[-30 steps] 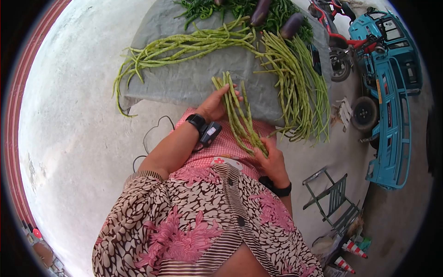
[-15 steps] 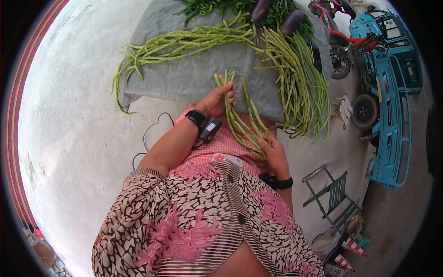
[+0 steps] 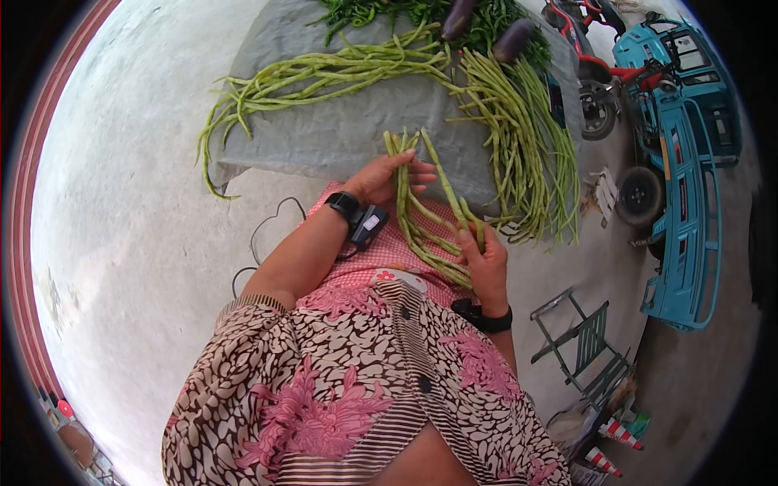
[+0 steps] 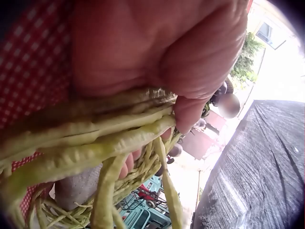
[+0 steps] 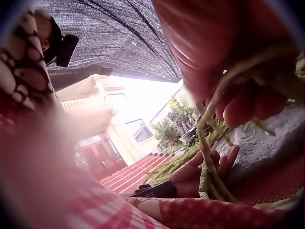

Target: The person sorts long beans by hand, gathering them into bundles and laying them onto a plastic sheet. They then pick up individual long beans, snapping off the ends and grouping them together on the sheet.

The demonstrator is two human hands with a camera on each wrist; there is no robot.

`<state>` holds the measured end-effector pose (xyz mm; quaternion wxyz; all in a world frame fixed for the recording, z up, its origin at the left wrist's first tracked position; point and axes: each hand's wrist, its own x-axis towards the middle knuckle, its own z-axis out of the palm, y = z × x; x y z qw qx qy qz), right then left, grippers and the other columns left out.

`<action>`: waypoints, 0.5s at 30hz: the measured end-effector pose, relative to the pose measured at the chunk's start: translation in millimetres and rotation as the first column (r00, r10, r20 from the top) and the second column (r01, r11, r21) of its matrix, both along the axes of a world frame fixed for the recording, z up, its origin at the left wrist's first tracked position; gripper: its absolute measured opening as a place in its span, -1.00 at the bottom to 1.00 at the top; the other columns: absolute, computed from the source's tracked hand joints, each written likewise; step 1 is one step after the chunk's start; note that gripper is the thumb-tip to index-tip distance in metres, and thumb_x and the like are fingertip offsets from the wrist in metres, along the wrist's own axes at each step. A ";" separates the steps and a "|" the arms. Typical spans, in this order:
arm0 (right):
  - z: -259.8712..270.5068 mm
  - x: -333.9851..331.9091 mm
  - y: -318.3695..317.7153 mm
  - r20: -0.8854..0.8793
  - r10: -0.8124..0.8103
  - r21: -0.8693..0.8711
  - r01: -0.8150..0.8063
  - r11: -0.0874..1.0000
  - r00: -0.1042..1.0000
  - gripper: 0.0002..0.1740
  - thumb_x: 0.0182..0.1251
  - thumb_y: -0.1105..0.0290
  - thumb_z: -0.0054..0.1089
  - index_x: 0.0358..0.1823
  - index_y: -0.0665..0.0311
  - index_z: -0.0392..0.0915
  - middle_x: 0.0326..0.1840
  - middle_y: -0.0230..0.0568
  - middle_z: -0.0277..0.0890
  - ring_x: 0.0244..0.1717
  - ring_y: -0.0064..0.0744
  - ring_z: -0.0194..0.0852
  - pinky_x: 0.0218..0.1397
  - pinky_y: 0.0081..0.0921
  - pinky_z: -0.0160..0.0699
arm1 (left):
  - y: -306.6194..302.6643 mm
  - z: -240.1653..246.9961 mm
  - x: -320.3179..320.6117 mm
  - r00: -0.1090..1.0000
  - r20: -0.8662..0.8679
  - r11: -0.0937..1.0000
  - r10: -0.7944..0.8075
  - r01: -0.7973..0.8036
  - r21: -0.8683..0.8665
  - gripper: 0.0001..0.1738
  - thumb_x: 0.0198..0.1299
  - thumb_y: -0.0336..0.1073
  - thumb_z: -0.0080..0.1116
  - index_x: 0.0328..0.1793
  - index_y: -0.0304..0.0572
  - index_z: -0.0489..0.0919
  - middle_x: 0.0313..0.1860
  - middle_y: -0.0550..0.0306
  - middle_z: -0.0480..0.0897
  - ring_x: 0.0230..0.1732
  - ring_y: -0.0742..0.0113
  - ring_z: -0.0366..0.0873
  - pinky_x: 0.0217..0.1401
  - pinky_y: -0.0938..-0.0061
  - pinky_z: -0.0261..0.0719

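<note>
My left hand point(image 3: 387, 176) holds a small bunch of yard-long beans point(image 3: 403, 212) over the lap, the thumb point(image 4: 189, 113) lying across them near their upper ends. Its other fingers reach out behind the bunch. My right hand point(image 3: 489, 269) pinches a couple of beans point(image 3: 444, 180) between thumb and fingers, lower and to the right. These slant up toward the left fingertips, with a gap between them and the bunch. In the left wrist view the beans point(image 4: 90, 152) run close under the palm. The bunch's lower ends sag to the right hand.
A grey sheet point(image 3: 324, 134) ahead bears a long row of beans point(image 3: 332, 77), a thick pile of beans point(image 3: 515, 138), green peppers point(image 3: 356, 16) and eggplants point(image 3: 512, 42). A folding chair point(image 3: 587, 348) and a blue three-wheeled truck point(image 3: 681, 211) stand at the right.
The right hand has shifted slightly right and up, drawing a couple of beans away from the bunch. The left hand's fingers, curled half a second ago, are straighter now.
</note>
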<state>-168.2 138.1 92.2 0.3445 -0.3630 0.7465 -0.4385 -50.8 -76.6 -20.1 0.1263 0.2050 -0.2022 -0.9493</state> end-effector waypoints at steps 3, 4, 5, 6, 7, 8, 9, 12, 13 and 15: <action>1.5 2.4 1.2 -0.118 0.167 -0.005 -0.169 0.986 0.979 -0.76 0.38 0.36 0.19 -0.03 0.35 0.56 -0.34 -0.29 0.54 -0.40 -0.56 0.45 -0.31 -0.56 0.43 | -0.7 -4.5 -0.3 0.997 -0.077 0.999 0.025 -0.022 0.046 -0.69 0.42 0.00 0.01 -0.05 -0.06 0.49 0.22 0.03 0.54 0.18 0.16 0.52 0.12 0.21 0.60; 2.0 3.5 1.7 -0.148 0.224 -0.017 -0.229 0.973 0.963 -0.76 0.35 0.38 0.21 -0.04 0.36 0.56 -0.32 -0.21 0.57 -0.36 -0.47 0.52 -0.27 -0.48 0.47 | -1.2 -7.5 -1.2 0.993 -0.112 0.998 0.033 -0.026 0.063 -0.69 0.42 0.01 0.01 -0.03 -0.05 0.47 0.23 0.04 0.53 0.19 0.17 0.52 0.12 0.21 0.60; 2.7 4.3 1.6 -0.137 0.243 0.003 -0.245 0.969 0.960 -0.75 0.35 0.37 0.20 -0.03 0.36 0.56 -0.29 -0.16 0.58 -0.32 -0.41 0.54 -0.23 -0.45 0.48 | -1.8 -10.7 -1.9 0.994 -0.096 0.998 0.051 -0.047 0.044 -0.67 0.42 0.00 0.00 -0.01 -0.09 0.47 0.17 0.03 0.56 0.14 0.16 0.55 0.10 0.23 0.61; 3.5 5.0 1.8 -0.125 0.261 0.024 -0.260 0.965 0.957 -0.75 0.35 0.37 0.20 -0.03 0.36 0.56 -0.27 -0.12 0.59 -0.29 -0.35 0.56 -0.20 -0.43 0.49 | -2.0 -11.9 -2.3 0.994 -0.081 0.997 0.068 -0.066 0.027 -0.66 0.43 0.00 -0.01 0.00 -0.12 0.46 0.10 0.02 0.60 0.10 0.14 0.59 0.08 0.26 0.63; 3.9 5.4 2.2 -0.114 0.279 0.044 -0.276 0.960 0.954 -0.75 0.35 0.36 0.19 -0.03 0.36 0.55 -0.25 -0.08 0.60 -0.25 -0.29 0.58 -0.17 -0.40 0.50 | -2.2 -13.2 -2.5 0.994 -0.065 0.996 0.086 -0.086 0.009 -0.64 0.43 0.00 -0.02 0.02 -0.15 0.45 0.04 0.01 0.64 0.06 0.13 0.62 0.06 0.28 0.64; 4.1 5.3 2.6 -0.129 0.284 0.067 -0.277 0.958 0.950 -0.74 0.36 0.34 0.18 -0.03 0.35 0.55 -0.25 -0.05 0.60 -0.25 -0.25 0.59 -0.17 -0.39 0.50 | -2.8 -15.3 -2.4 0.994 -0.067 0.997 0.081 -0.080 0.011 -0.66 0.43 0.00 -0.01 0.02 -0.11 0.45 0.02 0.06 0.63 0.01 0.18 0.62 0.04 0.27 0.63; 4.1 5.4 2.3 -0.144 0.290 0.090 -0.279 0.956 0.946 -0.73 0.37 0.32 0.16 -0.02 0.34 0.55 -0.25 -0.03 0.59 -0.25 -0.21 0.59 -0.17 -0.37 0.50 | -4.1 -16.5 -1.5 0.995 -0.069 0.997 0.076 -0.075 0.012 -0.68 0.42 0.00 0.00 0.02 -0.08 0.45 -0.01 0.12 0.62 -0.04 0.23 0.61 0.02 0.26 0.63; -5.2 1.4 5.3 -0.133 0.342 0.163 -0.320 0.933 0.930 -0.71 0.40 0.27 0.11 0.00 0.33 0.53 -0.25 0.04 0.58 -0.25 -0.12 0.59 -0.16 -0.33 0.50 | -4.1 -14.5 0.8 0.996 -0.019 0.995 0.088 -0.087 0.039 -0.70 0.41 -0.02 0.02 0.04 -0.04 0.45 -0.10 0.21 0.62 -0.16 0.32 0.61 -0.02 0.28 0.62; -9.4 -0.2 6.6 -0.119 0.364 0.187 -0.339 0.922 0.924 -0.70 0.41 0.26 0.10 0.01 0.33 0.53 -0.25 0.06 0.57 -0.25 -0.09 0.59 -0.16 -0.32 0.50 | -4.1 -12.0 1.5 0.995 0.007 0.994 0.097 -0.097 0.051 -0.70 0.41 -0.03 0.03 0.05 -0.03 0.45 -0.14 0.23 0.63 -0.20 0.34 0.61 -0.03 0.29 0.62; -13.0 -0.6 7.9 -0.129 0.357 0.200 -0.329 0.923 0.925 -0.68 0.43 0.24 0.08 0.03 0.33 0.51 -0.25 0.03 0.57 -0.25 -0.12 0.59 -0.15 -0.30 0.50 | -4.8 -17.2 0.8 0.991 -0.095 0.992 0.096 -0.086 0.096 -0.70 0.41 -0.05 0.05 0.09 -0.03 0.45 -0.17 0.25 0.62 -0.19 0.34 0.60 -0.02 0.32 0.60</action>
